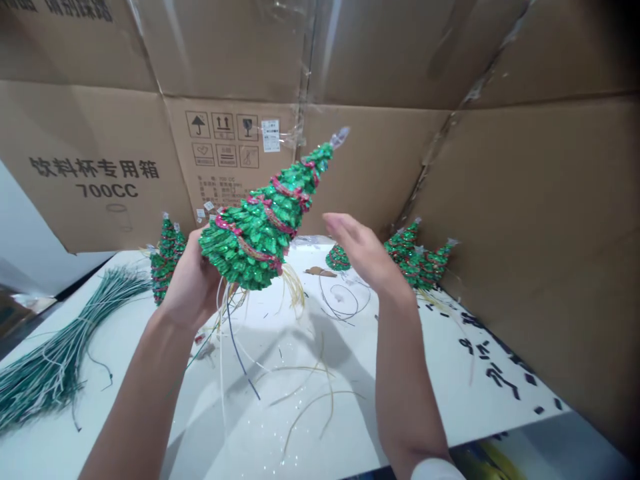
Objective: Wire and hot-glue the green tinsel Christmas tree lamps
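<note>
A small green Christmas tree ornament (265, 220) with pink-red garlands and a clear tip is held tilted, its top pointing up and to the right. My left hand (193, 283) grips it at the base; most of those fingers are hidden behind the tree. From the base hang thin wires (237, 350), one dark and others pale. To the right of the tree my right hand (357, 250) is raised, its fingers stretched out and apart from the tree, with nothing in it.
A bundle of green and white wires (70, 340) lies at left on the white table (280, 440). More trees stand behind my left hand (164, 257) and at right (417, 257). Loose yellowish strands (310, 400) and small black pieces (493, 367) are scattered about. Cardboard (240, 60) walls the back and right.
</note>
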`<state>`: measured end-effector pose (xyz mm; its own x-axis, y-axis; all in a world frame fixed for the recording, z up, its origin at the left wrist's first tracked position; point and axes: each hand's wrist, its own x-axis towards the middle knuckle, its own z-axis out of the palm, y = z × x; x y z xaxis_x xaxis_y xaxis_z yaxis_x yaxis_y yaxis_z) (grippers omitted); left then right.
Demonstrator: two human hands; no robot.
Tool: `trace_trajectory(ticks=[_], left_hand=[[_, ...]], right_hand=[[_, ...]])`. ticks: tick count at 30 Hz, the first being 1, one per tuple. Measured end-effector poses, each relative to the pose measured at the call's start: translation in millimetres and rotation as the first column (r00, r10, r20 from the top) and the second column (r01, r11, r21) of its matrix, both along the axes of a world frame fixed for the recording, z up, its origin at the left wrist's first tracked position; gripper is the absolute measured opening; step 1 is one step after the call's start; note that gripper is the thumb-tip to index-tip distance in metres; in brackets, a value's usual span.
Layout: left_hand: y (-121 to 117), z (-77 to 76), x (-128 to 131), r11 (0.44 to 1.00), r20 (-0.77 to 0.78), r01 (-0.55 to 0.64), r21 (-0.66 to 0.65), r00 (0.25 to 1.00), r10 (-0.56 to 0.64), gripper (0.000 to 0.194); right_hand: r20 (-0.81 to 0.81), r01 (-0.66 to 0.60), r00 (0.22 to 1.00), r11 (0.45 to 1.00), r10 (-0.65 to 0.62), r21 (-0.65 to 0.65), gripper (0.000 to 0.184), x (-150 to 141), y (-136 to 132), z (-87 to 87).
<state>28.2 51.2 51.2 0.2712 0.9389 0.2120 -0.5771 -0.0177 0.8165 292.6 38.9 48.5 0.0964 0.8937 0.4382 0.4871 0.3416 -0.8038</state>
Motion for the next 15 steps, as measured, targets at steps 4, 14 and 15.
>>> trace_trajectory(ticks=[4,14,15], left_hand=[[-9.2,-6.2,18.8,0.995,-0.042,0.078,-0.066,0.996,-0.081,0.035],[-30.2,-9.0,25.3,0.994,-0.446,0.099,0.054,0.893,-0.064,0.060],[-32.2,-12.6,21.7,0.995,-0.498,0.021,0.096,0.866,0.030,0.058]], right_hand=[[-0.468,-0.531,0.736,0.846,0.490,0.051,0.068,-39.3,-12.7,9.6],[-0.352,-0.117,0.923,0.986,0.154,0.122,0.082,-50.8,-24.2,26.0],[-0.335,-0.094,0.932,0.984,0.140,0.149,0.084,-47.4,-24.2,27.5]])
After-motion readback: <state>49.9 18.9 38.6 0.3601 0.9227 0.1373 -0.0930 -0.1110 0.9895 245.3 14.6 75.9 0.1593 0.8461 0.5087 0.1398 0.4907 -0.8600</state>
